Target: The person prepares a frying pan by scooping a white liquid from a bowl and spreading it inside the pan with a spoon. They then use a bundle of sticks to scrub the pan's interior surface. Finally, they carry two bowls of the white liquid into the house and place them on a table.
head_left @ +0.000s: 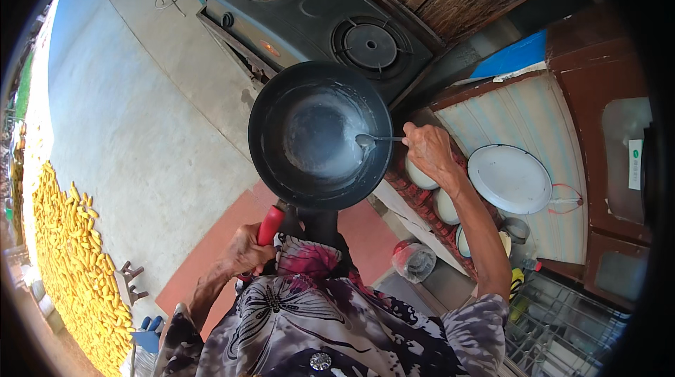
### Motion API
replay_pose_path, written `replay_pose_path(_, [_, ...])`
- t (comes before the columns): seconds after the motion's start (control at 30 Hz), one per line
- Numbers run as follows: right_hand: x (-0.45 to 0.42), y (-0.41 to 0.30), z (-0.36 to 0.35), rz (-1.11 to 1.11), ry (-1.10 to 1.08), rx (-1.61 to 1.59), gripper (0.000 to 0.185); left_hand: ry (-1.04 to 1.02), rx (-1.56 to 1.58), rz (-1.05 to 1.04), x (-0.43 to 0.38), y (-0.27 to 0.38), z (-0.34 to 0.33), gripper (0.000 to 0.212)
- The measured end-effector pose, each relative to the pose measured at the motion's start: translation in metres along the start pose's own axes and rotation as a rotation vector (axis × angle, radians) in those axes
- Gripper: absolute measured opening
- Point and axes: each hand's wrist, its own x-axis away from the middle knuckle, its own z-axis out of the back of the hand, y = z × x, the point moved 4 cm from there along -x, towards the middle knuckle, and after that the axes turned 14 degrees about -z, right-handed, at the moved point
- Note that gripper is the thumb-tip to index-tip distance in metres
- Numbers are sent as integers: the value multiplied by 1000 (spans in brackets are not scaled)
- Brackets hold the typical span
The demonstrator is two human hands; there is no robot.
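Observation:
My left hand [245, 251] grips the red handle [271, 225] of a dark wok [320, 135], which I hold up in front of my body. The wok overlaps the near edge of the gas stove in the view. A whitish, cloudy residue [354, 131] coats its inner bottom, thickest on the right. Between the fingers of my right hand [431, 151] is the handle of a metal spoon [365, 140]. Its bowl lies inside the wok on the right, at the whitish residue; whether it touches the metal I cannot tell.
A two-burner gas stove [316, 13] stands beyond the wok. At right, a striped-cloth table [519, 108] carries a white enamel plate [509, 179], with bowls [446, 206] beside it. A lined bin [414, 262] and wire rack [567, 319] are lower right. Corn cobs [79, 266] cover the left floor near a stool [128, 283].

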Motion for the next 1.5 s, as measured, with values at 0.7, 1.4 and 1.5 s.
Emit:
replay_pose_path(0.7, [-49,-125,-76,-83,-20,-176,16,-143,302,35,45,-56,58,6])
replay_pose_path(1.4, [24,-101,47,-304,-40,-2,12,-76,-5,-162,18,-21,64,11])
replay_pose_path(1.5, [20,-101,24,-391,146,-146,13,-58,-6,-189,22,-16,65,9])
